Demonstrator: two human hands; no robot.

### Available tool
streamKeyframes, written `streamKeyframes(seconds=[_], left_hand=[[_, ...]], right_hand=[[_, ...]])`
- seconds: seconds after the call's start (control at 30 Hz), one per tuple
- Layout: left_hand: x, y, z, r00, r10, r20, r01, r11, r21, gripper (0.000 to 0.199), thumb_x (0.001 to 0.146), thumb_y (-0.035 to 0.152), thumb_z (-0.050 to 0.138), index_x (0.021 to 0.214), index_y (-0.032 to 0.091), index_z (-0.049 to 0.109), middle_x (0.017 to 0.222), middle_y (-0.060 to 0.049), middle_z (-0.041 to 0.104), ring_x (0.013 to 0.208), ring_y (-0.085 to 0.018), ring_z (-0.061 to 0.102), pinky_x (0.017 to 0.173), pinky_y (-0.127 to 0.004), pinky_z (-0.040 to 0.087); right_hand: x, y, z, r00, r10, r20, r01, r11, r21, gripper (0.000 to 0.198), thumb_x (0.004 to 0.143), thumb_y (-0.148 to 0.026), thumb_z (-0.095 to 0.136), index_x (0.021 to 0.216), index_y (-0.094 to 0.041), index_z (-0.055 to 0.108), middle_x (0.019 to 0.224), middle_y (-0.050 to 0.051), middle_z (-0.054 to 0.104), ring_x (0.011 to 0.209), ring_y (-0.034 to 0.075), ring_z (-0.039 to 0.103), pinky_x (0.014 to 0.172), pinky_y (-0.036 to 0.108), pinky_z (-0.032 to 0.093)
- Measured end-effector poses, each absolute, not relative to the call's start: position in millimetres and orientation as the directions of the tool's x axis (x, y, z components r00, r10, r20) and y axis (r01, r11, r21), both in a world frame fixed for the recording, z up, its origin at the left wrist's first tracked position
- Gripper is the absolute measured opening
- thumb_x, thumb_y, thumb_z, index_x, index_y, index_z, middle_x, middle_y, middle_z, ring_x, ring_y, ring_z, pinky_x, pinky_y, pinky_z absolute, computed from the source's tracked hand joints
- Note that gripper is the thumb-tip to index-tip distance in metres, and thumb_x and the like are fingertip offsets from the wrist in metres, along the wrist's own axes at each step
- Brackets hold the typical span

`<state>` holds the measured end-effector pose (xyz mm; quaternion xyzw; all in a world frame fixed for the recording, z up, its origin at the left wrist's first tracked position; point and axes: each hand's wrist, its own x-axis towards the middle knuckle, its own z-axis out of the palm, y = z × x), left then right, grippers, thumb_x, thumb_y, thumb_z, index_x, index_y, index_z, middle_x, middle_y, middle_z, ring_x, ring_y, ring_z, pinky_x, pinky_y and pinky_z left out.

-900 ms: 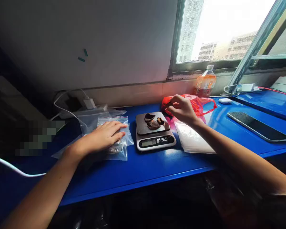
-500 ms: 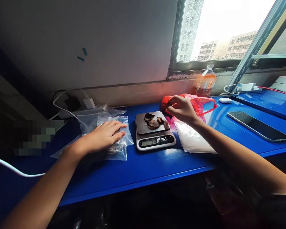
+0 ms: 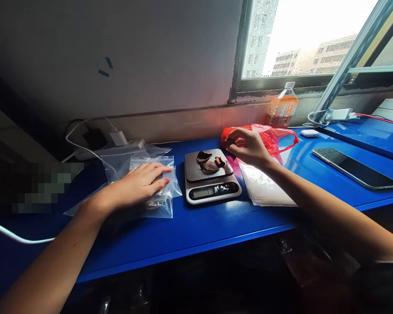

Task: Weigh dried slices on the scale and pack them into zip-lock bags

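Dark brown curled pieces of what looks like dried peel (image 3: 209,167) lie on the steel plate of a kitchen scale (image 3: 190,169); the digits on its display are too faint to read. My left hand (image 3: 146,179) rests flat, fingers outstretched, on clear zip bags (image 3: 160,208) left of the scale. Something inside the bags is mostly hidden by the hand. Above the front of a red plastic bag (image 3: 271,140), behind and right of the scale, my right hand (image 3: 249,147) is closed in a pinch. A small dark piece shows at its fingertips, apparently the same dried peel.
A stack of clear plastic bags (image 3: 265,189) lies right of the scale, under my right forearm. Farther right are a phone (image 3: 353,169) and a white earbud case (image 3: 309,133). An orange drink bottle (image 3: 282,107) stands by the window. A power strip with a charger (image 3: 118,137) sits back left.
The view has shifted slightly. Both hands keep nearly the same places, the right still pinched by the red bag and the left flat on the zip bags.
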<state>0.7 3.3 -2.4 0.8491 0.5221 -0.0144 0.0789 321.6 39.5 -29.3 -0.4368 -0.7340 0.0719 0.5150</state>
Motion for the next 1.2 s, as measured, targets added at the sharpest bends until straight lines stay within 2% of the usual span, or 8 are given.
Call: streamKeyframes(seconds=[0.43, 0.83, 1.07, 1.2], left_hand=[[-1.6, 4.1, -3.7, 0.465, 0.882, -0.081, 0.882, -0.453, 0.130, 0.059, 0.092, 0.058, 0.032, 0.140, 0.028, 0.046, 0.146, -0.003, 0.046, 0.139, -0.028, 0.035, 0.115, -0.047, 0.027], [1.5, 2.4, -0.9, 0.466, 0.879, -0.098, 0.882, -0.453, 0.127, 0.058, 0.094, 0.057, 0.030, 0.141, 0.026, 0.045, 0.148, -0.005, 0.044, 0.139, -0.028, 0.033, 0.115, -0.047, 0.026], [0.6, 1.5, -0.9, 0.456, 0.885, -0.097, 0.887, -0.442, 0.136, 0.058, 0.094, 0.058, 0.031, 0.141, 0.028, 0.045, 0.148, -0.004, 0.045, 0.139, -0.028, 0.033, 0.115, -0.047, 0.026], [1.9, 0.7, -0.7, 0.457, 0.884, -0.095, 0.886, -0.444, 0.135, 0.058, 0.094, 0.058, 0.031, 0.140, 0.027, 0.046, 0.148, -0.004, 0.045, 0.139, -0.028, 0.034, 0.115, -0.046, 0.027]], right_hand=[[316.5, 32.2, -26.0, -0.029, 0.633, 0.774, 0.601, 0.630, -0.492, 0.010, 0.068, -0.014, 0.053, 0.074, -0.016, 0.061, 0.073, 0.002, 0.065, 0.066, 0.013, 0.058, 0.063, 0.027, 0.048], [318.2, 36.5, -30.5, -0.067, 0.652, 0.755, 0.642, 0.608, -0.467, 0.014, 0.067, -0.013, 0.054, 0.078, -0.018, 0.061, 0.075, 0.001, 0.065, 0.068, 0.013, 0.057, 0.065, 0.027, 0.046], [319.1, 37.5, -33.2, -0.120, 0.611, 0.783, 0.640, 0.650, -0.409, 0.015, 0.068, -0.013, 0.055, 0.080, -0.018, 0.063, 0.074, 0.001, 0.066, 0.068, 0.014, 0.059, 0.067, 0.028, 0.047], [319.2, 35.8, -32.3, -0.138, 0.617, 0.775, 0.625, 0.661, -0.415, 0.016, 0.069, -0.012, 0.055, 0.080, -0.018, 0.064, 0.075, 0.001, 0.068, 0.069, 0.014, 0.062, 0.066, 0.027, 0.048]])
